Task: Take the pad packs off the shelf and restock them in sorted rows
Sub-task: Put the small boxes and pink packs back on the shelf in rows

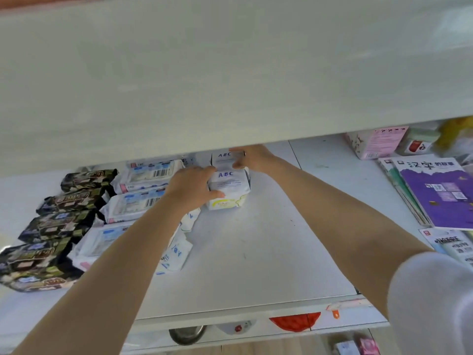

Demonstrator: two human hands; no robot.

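Two white packs marked ABC are being handled near the middle of the white shelf [256, 252], toward the back, one right behind the other. The front ABC pack [230, 184] is gripped at its left end by the left hand [192, 188], with the fingers curled over the top and the thumb tucked along the lower front edge. A yellow-green printed face is seen just under it, though whether that's a separate pack can't be told. The rear ABC pack [222, 158] is pinched on its right side by the right hand [253, 158], thumb low and fingers up top; part of that hand is cut off by the upper shelf board [230, 73], so the full grip isn't shown. Both packs are touching or very nearly so. Off to the left, black packs [58, 221] are laid in a column running front to back, and a column of white-and-blue packs [143, 180] is lined up just beside them. A few small white packs [185, 248] with blue print are lying loose under the left forearm. On the right side of the shelf, well apart from the pads, a purple book [440, 190] is stacked on other books, with a pink box [376, 144] behind. A white sleeve [430, 303] is seen at the lower right.
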